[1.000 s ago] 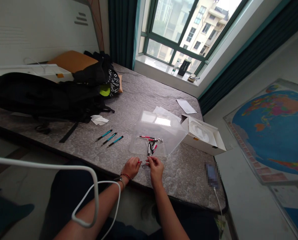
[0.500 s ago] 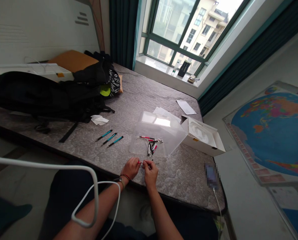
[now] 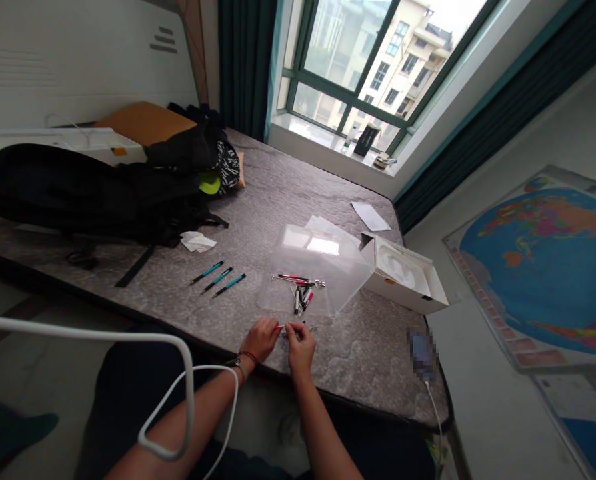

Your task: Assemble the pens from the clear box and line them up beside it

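Observation:
My left hand [image 3: 261, 338] is closed on a small red pen part [image 3: 279, 327], of which only a short end shows. Close beside it, my right hand [image 3: 301, 345] pinches the thin, pale end that runs from the red part; the fingers hide the rest. Just beyond my hands, a see-through plastic tray [image 3: 345, 283] holds several red, black and white pen parts [image 3: 304, 295]. Tiny parts [image 3: 314, 329], too small to name, lie by my right fingertips. Three teal pens [image 3: 217, 280] lie side by side to the left.
The mattress [image 3: 368, 353] bears a crumpled tissue [image 3: 198, 241], a black backpack [image 3: 103, 193], an open white box [image 3: 403, 277], white paper [image 3: 371, 216] and a blurred phone-like device [image 3: 422, 353] on a cable. A white cable [image 3: 188, 373] loops across my left forearm.
The red part and its thin end are slightly closer together between my fingers. Otherwise only a small shift of the camera shows.

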Action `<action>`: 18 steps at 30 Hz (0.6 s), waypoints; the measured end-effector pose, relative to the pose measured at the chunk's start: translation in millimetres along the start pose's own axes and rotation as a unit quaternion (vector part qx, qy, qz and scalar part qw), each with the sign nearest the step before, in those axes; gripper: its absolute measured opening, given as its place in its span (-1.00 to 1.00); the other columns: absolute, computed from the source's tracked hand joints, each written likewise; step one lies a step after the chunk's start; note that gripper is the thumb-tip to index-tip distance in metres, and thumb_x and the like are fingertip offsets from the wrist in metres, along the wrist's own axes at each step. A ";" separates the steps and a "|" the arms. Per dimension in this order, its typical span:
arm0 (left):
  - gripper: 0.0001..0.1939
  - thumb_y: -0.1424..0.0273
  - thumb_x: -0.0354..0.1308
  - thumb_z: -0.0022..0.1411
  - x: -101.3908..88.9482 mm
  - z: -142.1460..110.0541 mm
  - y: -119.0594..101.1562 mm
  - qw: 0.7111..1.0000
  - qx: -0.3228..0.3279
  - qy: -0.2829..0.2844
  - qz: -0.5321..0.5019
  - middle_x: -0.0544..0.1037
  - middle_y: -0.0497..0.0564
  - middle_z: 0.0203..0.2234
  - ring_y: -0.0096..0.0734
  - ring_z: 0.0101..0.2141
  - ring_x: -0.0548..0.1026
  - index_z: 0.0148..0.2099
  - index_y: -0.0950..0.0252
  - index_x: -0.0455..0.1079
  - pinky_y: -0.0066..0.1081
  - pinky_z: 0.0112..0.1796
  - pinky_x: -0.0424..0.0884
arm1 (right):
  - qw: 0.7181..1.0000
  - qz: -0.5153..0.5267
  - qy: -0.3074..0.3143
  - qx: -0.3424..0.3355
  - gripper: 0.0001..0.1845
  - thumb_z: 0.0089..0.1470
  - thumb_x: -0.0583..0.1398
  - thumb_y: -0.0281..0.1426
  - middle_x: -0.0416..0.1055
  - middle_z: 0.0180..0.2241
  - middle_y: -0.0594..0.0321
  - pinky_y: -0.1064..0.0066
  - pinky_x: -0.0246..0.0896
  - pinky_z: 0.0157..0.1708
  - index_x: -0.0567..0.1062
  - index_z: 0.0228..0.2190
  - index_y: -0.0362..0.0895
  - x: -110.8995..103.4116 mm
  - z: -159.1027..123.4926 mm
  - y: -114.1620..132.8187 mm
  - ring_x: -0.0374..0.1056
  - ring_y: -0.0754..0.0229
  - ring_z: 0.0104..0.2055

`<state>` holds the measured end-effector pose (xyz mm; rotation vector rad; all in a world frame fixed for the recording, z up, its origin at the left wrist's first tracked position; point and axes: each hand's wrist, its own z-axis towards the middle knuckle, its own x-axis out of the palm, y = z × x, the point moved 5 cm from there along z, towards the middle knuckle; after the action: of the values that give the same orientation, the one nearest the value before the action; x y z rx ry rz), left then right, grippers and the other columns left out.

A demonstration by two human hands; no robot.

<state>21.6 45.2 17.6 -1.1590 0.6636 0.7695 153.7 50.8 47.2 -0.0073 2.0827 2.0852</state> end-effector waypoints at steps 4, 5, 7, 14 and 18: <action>-0.71 0.30 -0.18 0.43 2.7 -1.4 1.6 1.000 0.013 0.008 -0.014 0.47 0.03 -0.38 -0.27 -0.29 0.40 -0.25 0.23 0.33 -0.30 -0.21 0.30 | 0.999 -0.024 0.026 -0.012 -0.72 0.03 0.26 -0.16 0.53 -0.36 0.17 0.36 0.34 -0.25 0.54 -0.39 -0.14 2.4 -4.1 9.1 0.43 0.12 -0.27; -0.71 0.30 -0.18 0.43 2.8 -1.5 1.9 1.000 0.013 0.008 -0.017 0.48 0.04 -0.38 -0.27 -0.28 0.40 -0.25 0.23 0.33 -0.30 -0.20 0.30 | 0.999 -0.026 0.028 -0.011 -0.72 0.03 0.26 -0.16 0.53 -0.36 0.17 0.36 0.34 -0.25 0.54 -0.39 -0.14 2.5 -3.6 10.0 0.43 0.12 -0.28; -0.70 0.29 -0.18 0.43 2.5 -1.4 2.0 1.000 0.010 0.007 -0.020 0.48 0.04 -0.38 -0.27 -0.29 0.40 -0.25 0.23 0.33 -0.30 -0.21 0.30 | 0.999 -0.028 0.027 -0.012 -0.72 0.02 0.26 -0.16 0.52 -0.38 0.18 0.36 0.34 -0.25 0.54 -0.40 -0.14 1.9 -1.1 9.8 0.43 0.13 -0.29; -0.70 0.24 -0.18 0.44 -0.1 0.3 1.6 1.000 -0.009 0.007 -0.011 0.46 0.03 -0.39 -0.27 -0.31 0.41 -0.24 0.22 0.30 -0.31 -0.25 0.29 | 0.999 0.016 0.037 0.028 -0.53 -0.04 0.31 -0.12 0.54 -0.29 0.14 0.35 0.37 -0.31 0.53 -0.15 -0.17 -11.8 5.1 -12.9 0.45 0.13 -0.29; -0.69 0.23 -0.18 0.44 -2.4 1.1 -0.6 1.000 -0.008 0.004 -0.008 0.46 0.03 -0.41 -0.28 -0.33 0.41 -0.27 0.21 0.29 -0.32 -0.26 0.28 | 0.997 -0.026 -0.016 0.074 -0.51 0.02 0.21 -0.06 0.53 -0.37 0.13 0.38 0.32 -0.47 0.53 -0.18 -0.19 -42.5 16.0 -32.8 0.43 0.13 -0.41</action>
<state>20.8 45.7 20.0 -1.1809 0.6548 0.7592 202.1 60.7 20.9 -0.0063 2.1876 1.8857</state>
